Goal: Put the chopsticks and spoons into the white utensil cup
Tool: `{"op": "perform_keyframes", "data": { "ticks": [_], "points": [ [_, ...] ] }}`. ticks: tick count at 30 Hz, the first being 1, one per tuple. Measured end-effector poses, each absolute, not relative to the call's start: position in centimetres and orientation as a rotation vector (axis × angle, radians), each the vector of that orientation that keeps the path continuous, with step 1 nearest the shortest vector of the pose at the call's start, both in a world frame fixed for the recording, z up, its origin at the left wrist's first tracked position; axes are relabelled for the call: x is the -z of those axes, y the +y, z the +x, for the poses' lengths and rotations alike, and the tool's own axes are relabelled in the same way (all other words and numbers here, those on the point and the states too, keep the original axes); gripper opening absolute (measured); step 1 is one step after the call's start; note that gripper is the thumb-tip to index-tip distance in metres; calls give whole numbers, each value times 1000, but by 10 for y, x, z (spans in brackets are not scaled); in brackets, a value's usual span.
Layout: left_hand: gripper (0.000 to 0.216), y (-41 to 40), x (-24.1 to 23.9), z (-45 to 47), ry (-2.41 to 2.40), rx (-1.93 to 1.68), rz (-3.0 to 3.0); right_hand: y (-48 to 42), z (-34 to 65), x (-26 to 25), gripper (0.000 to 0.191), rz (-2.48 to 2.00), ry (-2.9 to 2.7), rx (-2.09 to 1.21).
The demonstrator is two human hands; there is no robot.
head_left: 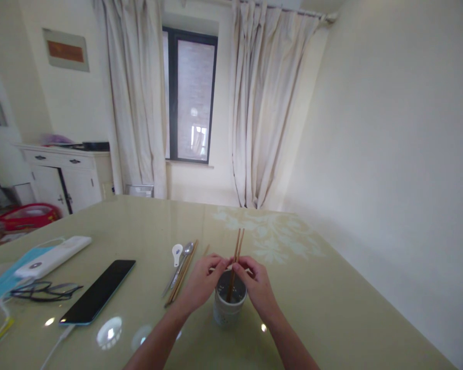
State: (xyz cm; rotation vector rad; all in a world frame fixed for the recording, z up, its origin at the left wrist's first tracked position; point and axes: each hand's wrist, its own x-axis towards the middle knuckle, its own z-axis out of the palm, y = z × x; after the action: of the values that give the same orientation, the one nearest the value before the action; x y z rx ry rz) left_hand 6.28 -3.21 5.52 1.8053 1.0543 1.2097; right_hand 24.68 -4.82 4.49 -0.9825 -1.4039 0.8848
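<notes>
A pair of wooden chopsticks (238, 246) stands nearly upright, with the lower ends inside a grey-white cup (227, 312). My right hand (255, 280) pinches the chopsticks between thumb and fingers just above the cup's rim. From the other side, the closed fingertips of my left hand (204, 280) meet the chopsticks at the same height. Beside my left hand, more chopsticks (183, 275) lie on the table next to a metal spoon (187, 250) and a small white spoon (177, 254). My left hand partly hides another thin stick behind it.
On the glossy table (332, 308), a black phone (100, 293) with a cable lies to the left. Folded glasses (46, 291), a white power bank (54, 257) and a blue face mask (19, 270) are farther left. A wall runs along the right side.
</notes>
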Motion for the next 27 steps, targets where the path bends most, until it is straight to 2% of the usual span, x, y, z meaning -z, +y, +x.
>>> {"op": "perform_keyframes", "data": {
  "ticks": [3, 7, 10, 17, 19, 23, 25, 27],
  "points": [
    [46, -15, -42, 43, 1440, -1218, 1914, -47, 247, -41, 48, -1017, -1369, -881],
    [31, -1, -21, 24, 1995, -844, 2151, -44, 248, -40, 48, -1024, -1344, -895],
    [21, -1, -11, 25, 2069, -675, 2182, -43, 249, -42, 46, -1018, -1343, -914],
    [27, -1, -14, 29, 2093, -662, 2124, -42, 250, -40, 46, -1006, -1348, -907],
    [25, 0, -25, 27, 1989, -874, 2045, -41, 250, -38, 48, -1010, -1346, -921],
    [33, -7, -54, 28, 1364, -1678, 1560, -41, 249, -37, 48, -1004, -1358, -965],
    [37, -16, -67, 32, 1105, -1869, 1372, -41, 249, -38, 46, -989, -1370, -978],
    [39, -25, -75, 37, 978, -1910, 1305, -43, 248, -40, 44, -978, -1382, -988]
  ]
}}
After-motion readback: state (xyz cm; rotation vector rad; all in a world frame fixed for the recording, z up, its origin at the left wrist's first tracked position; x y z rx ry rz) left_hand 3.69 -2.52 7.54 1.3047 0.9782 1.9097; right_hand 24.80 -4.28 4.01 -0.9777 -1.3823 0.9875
